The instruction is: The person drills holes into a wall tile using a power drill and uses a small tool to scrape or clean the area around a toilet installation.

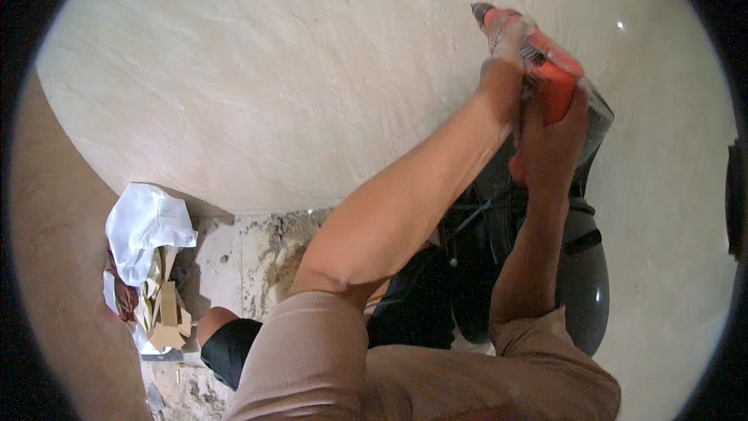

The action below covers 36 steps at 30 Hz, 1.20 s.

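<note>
A red power drill point(557, 58) with a dark chuck is held up in front of a pale, streaked wall point(312, 93). Its nose points to the upper left, and I cannot tell whether the tip touches the wall. My left hand point(508, 40) is wrapped round the front of the body, just behind the chuck. Farther back, my right hand point(557, 136) grips the drill's rear handle end, its fingers partly hidden. Both arms reach up and to the right, the left one stretched across the view.
Below the drill stands a dark, glossy rounded object point(586, 288) with black straps or cables beside it. At the lower left, a white plastic bag point(148, 226) and torn cardboard point(167, 316) lie on the stained, dusty floor point(222, 265). A brown wall point(58, 265) borders the left.
</note>
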Each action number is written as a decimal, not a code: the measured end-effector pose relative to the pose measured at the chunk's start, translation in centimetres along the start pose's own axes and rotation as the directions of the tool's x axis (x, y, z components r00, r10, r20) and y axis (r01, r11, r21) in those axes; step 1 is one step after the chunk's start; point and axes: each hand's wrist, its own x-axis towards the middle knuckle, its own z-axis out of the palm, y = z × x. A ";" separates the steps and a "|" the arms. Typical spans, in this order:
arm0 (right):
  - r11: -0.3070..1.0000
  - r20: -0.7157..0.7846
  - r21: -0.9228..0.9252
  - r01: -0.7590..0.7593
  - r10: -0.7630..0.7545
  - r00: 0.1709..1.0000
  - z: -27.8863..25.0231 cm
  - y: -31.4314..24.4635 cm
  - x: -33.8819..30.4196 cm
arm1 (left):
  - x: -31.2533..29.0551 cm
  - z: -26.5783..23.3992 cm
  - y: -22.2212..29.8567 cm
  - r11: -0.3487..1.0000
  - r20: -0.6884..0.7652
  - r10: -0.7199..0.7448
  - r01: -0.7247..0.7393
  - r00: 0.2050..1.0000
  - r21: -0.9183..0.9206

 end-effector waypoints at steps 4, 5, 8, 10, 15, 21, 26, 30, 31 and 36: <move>0.994 -0.079 0.042 0.104 -0.101 0.992 1.2 1.1 0.5 | 0.0 0.8 2.0 0.989 -0.016 -0.127 0.128 0.992 0.074; 0.994 -0.071 0.000 0.111 -0.111 0.991 1.0 0.9 0.1 | -0.4 1.0 2.2 0.989 -0.017 -0.128 0.128 0.992 0.077; 0.992 -0.069 0.018 0.127 -0.125 0.990 0.4 0.6 -0.7 | -1.2 1.6 2.1 0.983 -0.019 -0.165 0.166 0.986 0.076; 0.988 -0.072 0.088 0.129 -0.123 0.990 0.3 0.0 -1.3 | -1.9 1.5 1.9 0.981 -0.019 -0.194 0.194 0.981 -0.003; 0.989 -0.050 0.142 -0.027 0.034 0.998 -0.6 -1.4 -2.3 | -2.8 1.7 1.8 0.974 0.057 -0.225 0.226 0.973 -0.010; 0.996 -0.138 0.087 -0.018 0.030 0.990 -1.1 -1.2 -4.7 | -5.6 2.3 1.2 0.971 0.031 -0.238 0.239 0.971 -0.025; 0.979 -0.088 0.203 -0.026 0.044 0.995 -1.9 0.1 -8.6 | -9.2 1.2 0.5 0.967 -0.123 -0.250 0.255 0.960 0.026; 0.898 0.013 0.438 -0.048 0.047 0.999 -0.7 -0.1 -13.1 | -13.0 -0.9 1.6 0.962 -0.194 -0.175 0.210 0.965 0.177; 0.856 0.079 0.496 -0.142 0.119 0.990 -0.4 0.1 -14.8 | -14.3 -1.1 1.6 0.950 -0.279 -0.162 0.226 0.947 0.215; 0.767 0.328 0.543 -0.342 0.181 0.927 3.4 0.7 -22.7 | -20.7 -5.1 3.4 0.825 -0.490 -0.043 0.307 0.871 0.474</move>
